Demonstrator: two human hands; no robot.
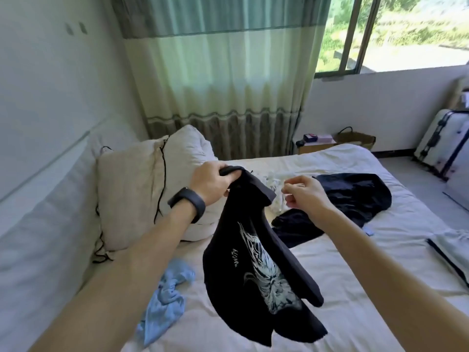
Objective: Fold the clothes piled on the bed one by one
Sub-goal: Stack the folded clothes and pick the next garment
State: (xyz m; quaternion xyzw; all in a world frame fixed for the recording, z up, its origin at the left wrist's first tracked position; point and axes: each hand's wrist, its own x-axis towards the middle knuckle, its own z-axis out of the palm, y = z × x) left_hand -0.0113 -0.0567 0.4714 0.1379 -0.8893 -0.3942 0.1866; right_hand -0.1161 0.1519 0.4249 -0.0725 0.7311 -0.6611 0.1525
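Note:
A black T-shirt [256, 265] with a pale printed design hangs in the air over the bed [355, 313]. My left hand [212, 184] grips its top edge, a dark band around that wrist. To the right, my right hand [304, 193] hovers with loosely curled fingers and holds nothing, close to the shirt's upper edge but apart from it. Behind the hands a dark navy garment [355, 196] lies spread on the sheet, with a small white garment [272, 185] beside it. A crumpled light blue garment [165, 295] lies at the near left.
White pillows [132, 194] lean against the headboard at the left, a black cord draped over them. A grey folded piece [454, 252] lies at the bed's right edge. Beyond the bed are a curtain, a basket [356, 138] and a white suitcase [441, 143].

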